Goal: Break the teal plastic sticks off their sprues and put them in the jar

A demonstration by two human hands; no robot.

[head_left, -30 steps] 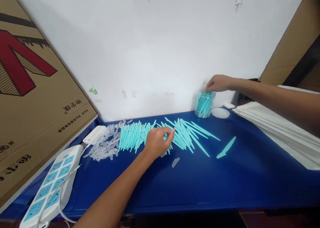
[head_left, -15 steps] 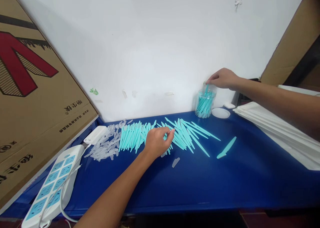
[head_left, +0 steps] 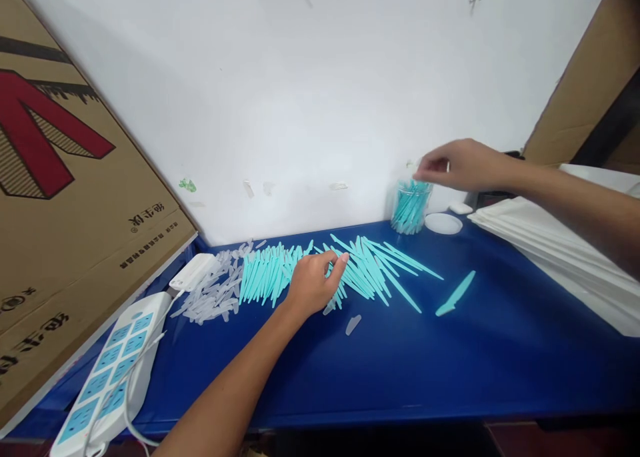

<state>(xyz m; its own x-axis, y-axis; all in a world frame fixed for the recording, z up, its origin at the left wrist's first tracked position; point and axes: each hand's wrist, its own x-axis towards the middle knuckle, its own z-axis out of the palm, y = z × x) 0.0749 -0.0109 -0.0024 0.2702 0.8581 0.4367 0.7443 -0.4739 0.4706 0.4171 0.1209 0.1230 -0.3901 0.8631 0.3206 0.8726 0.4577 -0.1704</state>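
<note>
My left hand (head_left: 315,283) rests on the pile of turquoise eyebrow razors (head_left: 367,270), fingers curled and thumb close to the index finger. Whatever they pinch, if anything, is hidden. A clear blade cap (head_left: 329,306) pokes out below it. Slightly blurred, my right hand (head_left: 463,165) hovers just above a clear jar (head_left: 410,207) packed with upright turquoise razors. Its fingers are loosely apart, and no razor shows in them. One razor (head_left: 456,293) lies alone to the right, and a loose cap (head_left: 353,324) lies in front of the pile.
A heap of clear caps (head_left: 213,290) lies left of the razors, by a white adapter (head_left: 194,271). A corded power strip (head_left: 113,370) sits at the table's left edge. A round lid (head_left: 443,223) lies beside the jar; white folded sheets (head_left: 545,250) stand right. Behind is a wall (head_left: 310,110).
The razor that my right hand held upright at the jar's mouth is let go into it. That hand has drawn slightly right. My left hand stays nearly where it was.
</note>
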